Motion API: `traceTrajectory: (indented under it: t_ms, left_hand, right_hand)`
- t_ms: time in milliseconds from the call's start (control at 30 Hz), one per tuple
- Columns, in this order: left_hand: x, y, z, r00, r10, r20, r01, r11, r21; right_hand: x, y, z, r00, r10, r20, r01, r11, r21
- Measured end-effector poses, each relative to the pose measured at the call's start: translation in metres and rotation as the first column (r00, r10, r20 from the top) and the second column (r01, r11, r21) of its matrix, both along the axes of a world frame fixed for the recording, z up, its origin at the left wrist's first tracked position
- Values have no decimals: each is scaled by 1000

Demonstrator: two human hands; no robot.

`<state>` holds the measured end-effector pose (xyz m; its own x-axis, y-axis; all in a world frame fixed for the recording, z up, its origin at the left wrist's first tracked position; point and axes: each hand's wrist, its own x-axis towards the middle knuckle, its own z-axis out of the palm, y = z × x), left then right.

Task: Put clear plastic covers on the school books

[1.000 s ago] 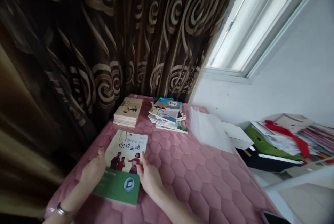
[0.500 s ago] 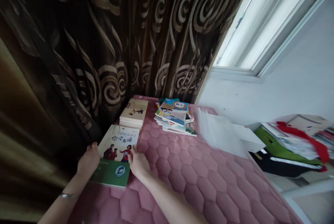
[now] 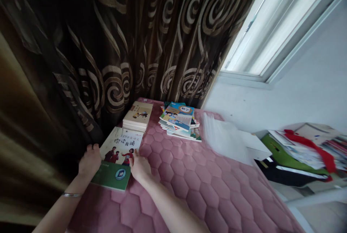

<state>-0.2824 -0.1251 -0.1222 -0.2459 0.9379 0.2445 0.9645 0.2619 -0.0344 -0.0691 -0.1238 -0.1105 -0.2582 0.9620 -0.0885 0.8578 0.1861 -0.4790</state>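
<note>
A book (image 3: 121, 142) with a white upper cover, three printed figures and a green lower band lies on the pink padded surface. At its left edge is my left hand (image 3: 90, 159), fingers curled against the side and a bracelet on the wrist. My right hand (image 3: 140, 166) grips the opposite edge, thumb and fingers at the side of the cover. Just beyond the book's far edge sits a neat stack of beige books (image 3: 137, 114). Fingertips under or behind the edges are partly hidden.
A looser pile of books (image 3: 177, 117) with a blue one on top stands farther right. Beside it lie translucent plastic sheets (image 3: 222, 135). A dark patterned curtain (image 3: 162, 37) hangs behind. Papers, a green bag (image 3: 287, 157) and a red strap (image 3: 311, 146) are at the right.
The view has shifted slightly, so everything sits a little differently in the picture. Both hands stay at the book's sides, and the book remains close to the beige stack.
</note>
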Motion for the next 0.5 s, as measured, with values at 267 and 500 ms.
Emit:
traceTrajectory:
  t_ms: [267, 500]
  left_hand:
    - [35, 4, -19, 999, -43, 0, 43, 995, 88]
    - [30, 13, -23, 998, -38, 52, 35, 998, 51]
  right_hand:
    - [4, 0, -2, 996, 89, 18, -89, 996, 22]
    - [2, 1, -2, 997, 75, 3, -75, 997, -8]
